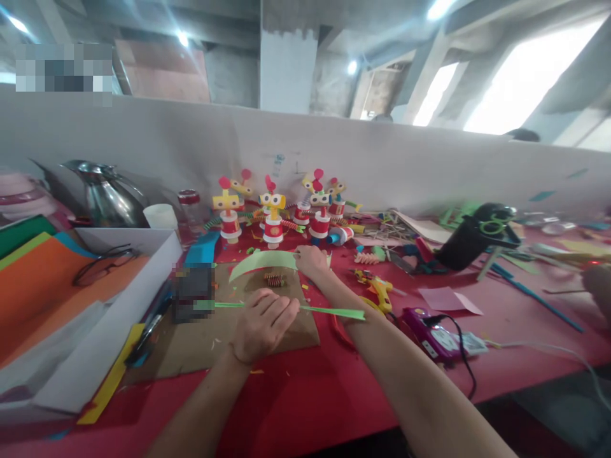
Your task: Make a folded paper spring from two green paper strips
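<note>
My left hand [265,323] is closed round a bundle of narrow green paper strips [338,312], which stick out on both sides of the fist above the brown board [191,346]. Farther forward, my right hand [312,262] has its fingers at the right end of a curved pale green paper piece [262,260]. Between that paper and my left hand, small striped folded paper springs [274,279] lie on the board. Beyond my hands stand several red, white and yellow paper figures [272,219] with coiled arms.
A white box [160,254] of coloured paper and glasses stands left, near a metal jug [112,197]. To the right are a yellow glue gun [377,289], a purple power strip [436,334] with cables, and a black container [470,238]. Another person's hand [599,286] shows at the right edge.
</note>
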Available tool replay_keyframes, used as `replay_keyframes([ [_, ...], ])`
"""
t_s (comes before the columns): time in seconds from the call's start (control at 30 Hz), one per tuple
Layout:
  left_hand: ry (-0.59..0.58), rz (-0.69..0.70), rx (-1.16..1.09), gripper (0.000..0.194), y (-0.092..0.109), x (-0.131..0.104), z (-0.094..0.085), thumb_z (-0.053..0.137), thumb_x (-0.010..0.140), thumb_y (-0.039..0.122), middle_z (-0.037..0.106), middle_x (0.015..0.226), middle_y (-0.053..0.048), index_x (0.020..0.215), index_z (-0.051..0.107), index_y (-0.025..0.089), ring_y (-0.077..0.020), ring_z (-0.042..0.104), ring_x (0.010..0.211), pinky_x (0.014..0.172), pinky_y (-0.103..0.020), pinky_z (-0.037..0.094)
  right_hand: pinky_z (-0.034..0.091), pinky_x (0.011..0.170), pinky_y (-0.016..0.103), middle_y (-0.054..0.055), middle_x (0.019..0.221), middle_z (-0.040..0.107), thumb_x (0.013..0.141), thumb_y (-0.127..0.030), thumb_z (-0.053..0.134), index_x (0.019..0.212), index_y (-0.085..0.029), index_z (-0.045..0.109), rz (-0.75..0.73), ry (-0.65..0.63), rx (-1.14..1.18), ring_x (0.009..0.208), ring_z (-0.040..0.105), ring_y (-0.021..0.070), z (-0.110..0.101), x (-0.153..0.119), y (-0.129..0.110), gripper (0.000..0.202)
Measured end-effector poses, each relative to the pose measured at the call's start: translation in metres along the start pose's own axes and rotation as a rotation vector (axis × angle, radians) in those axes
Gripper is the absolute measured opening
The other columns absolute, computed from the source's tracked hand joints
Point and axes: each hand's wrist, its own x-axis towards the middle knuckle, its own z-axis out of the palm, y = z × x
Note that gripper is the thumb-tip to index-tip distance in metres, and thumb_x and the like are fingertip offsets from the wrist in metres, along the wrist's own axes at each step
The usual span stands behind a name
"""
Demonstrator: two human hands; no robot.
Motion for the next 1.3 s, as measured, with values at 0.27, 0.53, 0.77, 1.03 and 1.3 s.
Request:
replay_keyframes([
  [0.27, -0.305, -0.558, 0.231, 0.022, -0.007, -0.005, 0.006, 0.047, 0.084, 0.011, 0.068, 0.075, -0.005, 0.089, 0.067, 0.020, -0.0213, 0.063, 0.073, 0.075, -0.037, 0.040, 0.034, 0.090, 0.033, 0.011, 0.107, 0.061, 0.086, -0.019, 0.045, 0.112, -0.018, 0.061, -0.100, 0.121, -0.015, 0.103, 0.051, 0.0242, -0.025, -0.094, 0.059, 0.030],
  [0.53, -0.091, -0.700, 0.285, 0.025, -0.027, -0.008, 0.000, 0.045, 0.089, 0.023, 0.071, 0.092, -0.008, 0.100, 0.067, 0.021, -0.0224, 0.063, 0.084, 0.075, -0.034, 0.040, 0.034, 0.094, 0.038, 0.012, 0.117, 0.059, 0.087, -0.024, 0.047, 0.126, -0.017, 0.050, 0.080, 0.108, -0.079, 0.110, 0.051, 0.0267, -0.001, -0.179, 0.111, 0.040],
  [0.77, -0.094, -0.804, 0.282, 0.026, -0.041, -0.013, -0.001, 0.045, 0.089, 0.027, 0.071, 0.089, -0.009, 0.098, 0.068, 0.019, -0.0240, 0.062, 0.085, 0.075, -0.035, 0.040, 0.037, 0.093, 0.042, 0.016, 0.121, 0.057, 0.085, -0.028, 0.052, 0.132, -0.018, 0.047, 0.032, 0.021, -0.087, 0.113, 0.050, 0.0297, -0.013, -0.175, 0.105, 0.049],
  [1.03, -0.096, -0.777, 0.255, 0.027, -0.049, -0.018, 0.002, 0.046, 0.088, 0.026, 0.072, 0.097, -0.009, 0.101, 0.069, 0.019, -0.0228, 0.064, 0.086, 0.076, -0.034, 0.042, 0.044, 0.089, 0.037, 0.014, 0.114, 0.059, 0.088, -0.022, 0.044, 0.127, -0.015, 0.047, 0.039, 0.069, 0.111, 0.104, 0.057, 0.0256, -0.001, -0.191, 0.100, 0.040],
  [1.3, -0.197, -0.653, 0.249, 0.029, -0.042, -0.016, 0.003, 0.044, 0.088, 0.024, 0.072, 0.093, -0.010, 0.101, 0.069, 0.019, -0.0252, 0.064, 0.085, 0.078, -0.037, 0.042, 0.045, 0.086, 0.037, 0.014, 0.107, 0.059, 0.089, -0.022, 0.038, 0.126, -0.017, 0.046, 0.074, 0.186, 0.237, 0.099, 0.057, 0.0243, 0.007, -0.182, 0.081, 0.038],
])
